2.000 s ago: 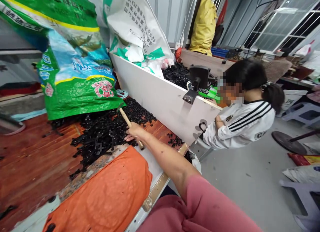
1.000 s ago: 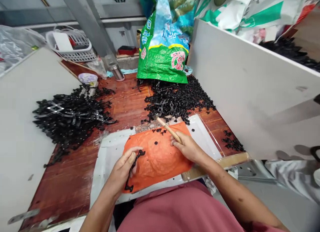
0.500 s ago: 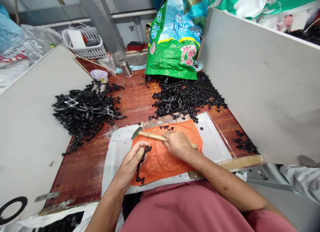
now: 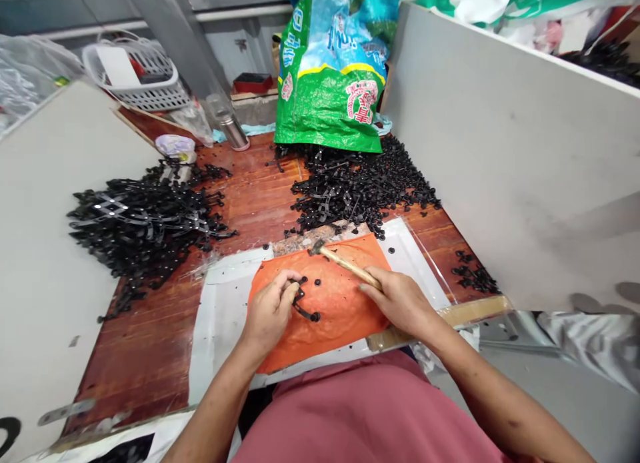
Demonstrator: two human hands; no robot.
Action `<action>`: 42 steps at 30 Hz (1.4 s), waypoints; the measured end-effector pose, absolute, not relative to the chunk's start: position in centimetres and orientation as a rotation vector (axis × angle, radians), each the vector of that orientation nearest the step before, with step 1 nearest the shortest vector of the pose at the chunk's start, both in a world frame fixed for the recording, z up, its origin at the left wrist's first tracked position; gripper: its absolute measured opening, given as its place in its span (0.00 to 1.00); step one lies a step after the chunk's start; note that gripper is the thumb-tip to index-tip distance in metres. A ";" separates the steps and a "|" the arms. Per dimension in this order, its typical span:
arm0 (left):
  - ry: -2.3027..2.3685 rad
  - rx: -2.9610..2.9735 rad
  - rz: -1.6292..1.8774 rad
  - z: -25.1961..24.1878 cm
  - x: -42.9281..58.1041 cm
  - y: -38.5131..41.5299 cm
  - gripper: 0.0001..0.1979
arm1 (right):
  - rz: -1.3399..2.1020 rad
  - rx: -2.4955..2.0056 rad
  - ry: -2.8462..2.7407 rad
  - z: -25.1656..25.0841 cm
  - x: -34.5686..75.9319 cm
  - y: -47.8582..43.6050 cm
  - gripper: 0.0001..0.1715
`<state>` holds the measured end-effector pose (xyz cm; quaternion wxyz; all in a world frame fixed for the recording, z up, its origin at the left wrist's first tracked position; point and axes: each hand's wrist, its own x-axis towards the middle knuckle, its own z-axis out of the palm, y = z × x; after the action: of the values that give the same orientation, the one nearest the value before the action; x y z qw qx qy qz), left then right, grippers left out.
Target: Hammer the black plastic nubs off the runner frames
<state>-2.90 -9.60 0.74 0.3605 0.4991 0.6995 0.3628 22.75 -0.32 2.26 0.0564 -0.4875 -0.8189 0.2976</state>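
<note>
Hammer [image 4: 350,266] is grasped by handle in right hand [image 4: 403,300], head at far edge of orange cloth [image 4: 345,316]; jointed black part [image 4: 302,310] is pinched in left hand [image 4: 270,310] over cloth's middle. Cloth is spread near front edge of bench [image 4: 255,190]. Black parts [image 4: 145,223] are heaped toward bench's left edge, another heap [image 4: 360,190] toward far right corner, below green bag [image 4: 325,116].

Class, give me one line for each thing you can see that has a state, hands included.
Left hand: closed on a black linked part
Black linked part: held, partly hidden
Right hand: closed around the hammer
Hammer: held, head over the orange cloth
Orange cloth: spread out, wrinkled
Left pile of black parts: loosely heaped
Green bag: upright, top cut off
White basket: open-topped, holding things
</note>
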 end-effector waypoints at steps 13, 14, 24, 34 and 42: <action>1.660 1.199 0.880 -0.2 -2.3 -8.7 0.12 | 0.825 -1.616 -2.593 2.2 25.0 -2.1 0.12; 1.659 1.192 0.881 -0.2 -2.3 -8.7 0.12 | 0.835 -1.600 -2.585 2.3 25.1 -2.1 0.12; 1.699 1.215 0.810 -0.3 -1.7 -8.7 0.11 | 0.965 -1.535 -2.545 2.3 25.9 -2.8 0.16; 1.784 1.306 0.792 -0.7 -1.6 -8.5 0.10 | 0.939 -1.434 -2.532 2.4 26.1 -2.9 0.19; 1.761 1.263 0.838 -0.8 -1.5 -8.3 0.08 | 0.682 -1.131 -2.621 3.1 26.4 -4.2 0.31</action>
<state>-1.52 -8.33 -0.83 0.3976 0.4988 0.6954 0.3310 26.42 -4.25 3.07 0.1031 -0.3832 -0.8883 0.2310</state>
